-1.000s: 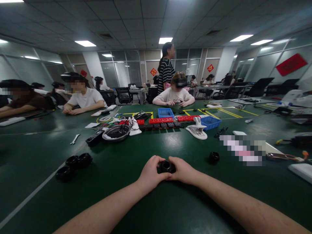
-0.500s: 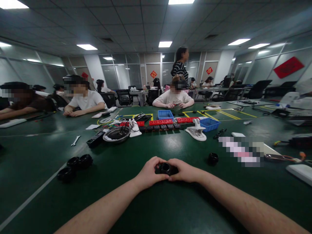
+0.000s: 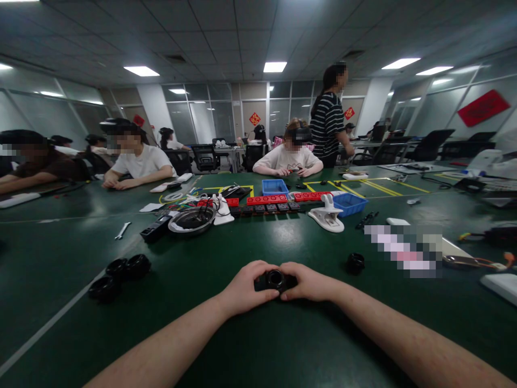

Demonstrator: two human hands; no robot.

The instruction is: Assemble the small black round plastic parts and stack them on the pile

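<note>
My left hand [image 3: 246, 288] and my right hand [image 3: 309, 281] meet in front of me on the green table [image 3: 242, 345], both gripping a small black round part [image 3: 275, 279] with a ring-shaped opening facing up. The fingers of each hand wrap its sides. Another black round part [image 3: 355, 262] lies alone on the table to the right of my right hand. A cluster of three similar black parts [image 3: 121, 272] rests to the left, well away from my left hand.
Further back lie a metal bowl [image 3: 191, 220], a black power strip [image 3: 155, 228], a white clamp-like tool [image 3: 327, 214], red and black parts in a row [image 3: 278, 202] and two blue bins [image 3: 349, 203]. Seated people work across the table; a person in a striped shirt [image 3: 328, 121] stands behind.
My hands keep hold of the black part, barely shifting. The standing person in the striped shirt has walked from behind the middle seat to the right.
</note>
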